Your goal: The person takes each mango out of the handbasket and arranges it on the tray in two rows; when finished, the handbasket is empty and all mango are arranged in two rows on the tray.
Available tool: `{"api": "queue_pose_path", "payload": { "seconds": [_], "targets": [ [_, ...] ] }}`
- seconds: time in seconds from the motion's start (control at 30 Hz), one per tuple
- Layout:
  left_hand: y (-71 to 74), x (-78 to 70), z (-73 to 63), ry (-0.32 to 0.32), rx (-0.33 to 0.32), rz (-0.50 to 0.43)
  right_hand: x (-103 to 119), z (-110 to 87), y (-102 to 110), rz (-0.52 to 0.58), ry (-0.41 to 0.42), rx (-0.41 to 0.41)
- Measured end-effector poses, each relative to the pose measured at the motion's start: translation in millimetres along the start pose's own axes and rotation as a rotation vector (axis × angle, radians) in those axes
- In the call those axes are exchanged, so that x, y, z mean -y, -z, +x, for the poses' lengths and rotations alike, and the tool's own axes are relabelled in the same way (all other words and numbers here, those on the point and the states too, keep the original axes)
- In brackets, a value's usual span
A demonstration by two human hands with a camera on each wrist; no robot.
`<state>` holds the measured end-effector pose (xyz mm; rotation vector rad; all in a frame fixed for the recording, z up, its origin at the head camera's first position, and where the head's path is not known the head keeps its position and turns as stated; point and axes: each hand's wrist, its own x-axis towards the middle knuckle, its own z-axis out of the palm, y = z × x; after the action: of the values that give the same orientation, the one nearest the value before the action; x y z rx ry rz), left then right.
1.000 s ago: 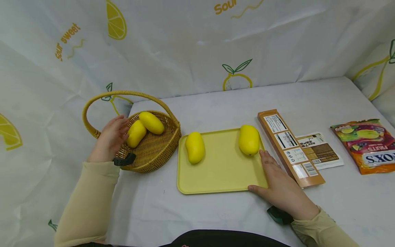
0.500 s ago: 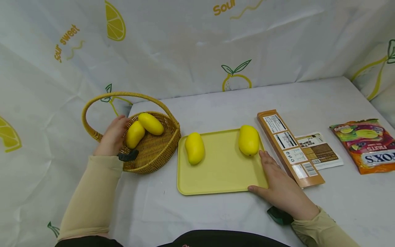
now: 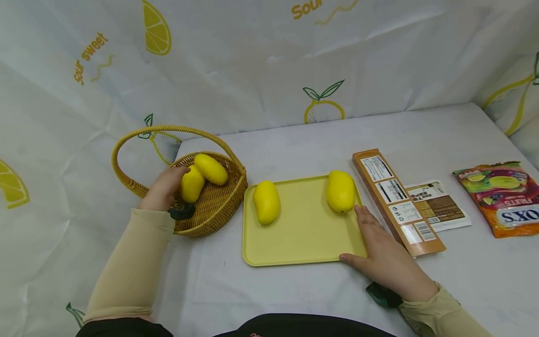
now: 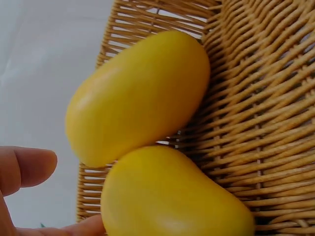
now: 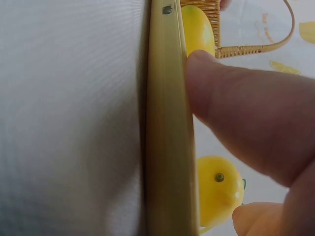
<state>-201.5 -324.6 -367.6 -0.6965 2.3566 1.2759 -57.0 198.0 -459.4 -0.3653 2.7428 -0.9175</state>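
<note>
At the left, a wicker basket (image 3: 225,206) with a tall handle holds two yellow mangoes. My left hand (image 3: 162,189) reaches in over the basket's left rim, beside the nearer mango (image 3: 193,185). In the left wrist view a finger touches that mango (image 4: 167,196), while another fingertip (image 4: 39,167) stands apart from it. The second mango (image 3: 211,169) lies against the first. A yellow tray (image 3: 301,234) bears one mango (image 3: 266,202) at its left and another (image 3: 340,191) at its right. My right hand (image 3: 389,257) rests at the tray's front right corner, thumb against the front edge.
A long brown box (image 3: 397,203) lies right of the tray, partly over a flat white-and-brown packet (image 3: 438,206). Farther right is a colourful candy bag (image 3: 503,199). A white printed cloth (image 3: 252,61) rises behind the table.
My left hand has moved right, deeper into the basket. Both mangoes there have shifted slightly right. The right hand and the tray have stayed in place.
</note>
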Motion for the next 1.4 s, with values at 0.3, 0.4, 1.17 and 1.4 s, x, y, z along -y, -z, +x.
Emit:
{"api": "queue_pose_path", "payload": {
  "seconds": [0.3, 0.4, 1.17, 1.4],
  "targets": [
    [-0.5, 10.3, 5.4, 0.062, 0.105, -0.240, -2, 1.1, -1, -0.003, 0.010, -0.001],
    [-0.5, 10.2, 5.7, 0.084, 0.122, -0.281, -3, 1.6, -1, -0.001, 0.012, -0.001],
    [-5.1, 14.4, 5.0, -0.047, 0.280, -0.046, -3, 2.5, 0, 0.001, 0.004, 0.010],
    [-2.2, 14.6, -4.9, -0.062, 0.211, -0.080, -4, 2.0, 0, -0.002, 0.008, 0.008]
  ]
}}
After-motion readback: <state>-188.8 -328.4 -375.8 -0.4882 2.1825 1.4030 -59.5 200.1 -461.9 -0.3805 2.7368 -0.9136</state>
